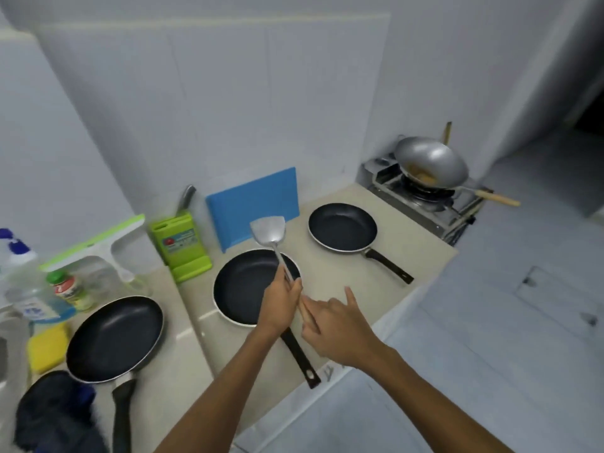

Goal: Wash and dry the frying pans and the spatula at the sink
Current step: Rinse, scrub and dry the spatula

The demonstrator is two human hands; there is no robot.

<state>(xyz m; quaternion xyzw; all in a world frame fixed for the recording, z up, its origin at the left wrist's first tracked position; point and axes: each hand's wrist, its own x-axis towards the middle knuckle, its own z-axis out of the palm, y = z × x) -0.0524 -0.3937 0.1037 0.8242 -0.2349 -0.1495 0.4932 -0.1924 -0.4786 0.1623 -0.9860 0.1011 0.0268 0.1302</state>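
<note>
Left grip [281, 304] curls round the spatula [269, 228] shaft above 1 frying pan [242, 289]; right grip [335, 326] pinches its wooden handle.

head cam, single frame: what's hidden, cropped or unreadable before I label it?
All head view.
1. The left edge cuts off the steel sink.
2. The left hand and right hand hide most of the handle of the metal, wooden-handled spatula; whether the right fingers hold it is unclear.
3. Label on the green-capped jar: blurred.
4. The bottom edge cuts the dark blue cloth.
5. Brownish contents of the steel wok: too small.
</note>
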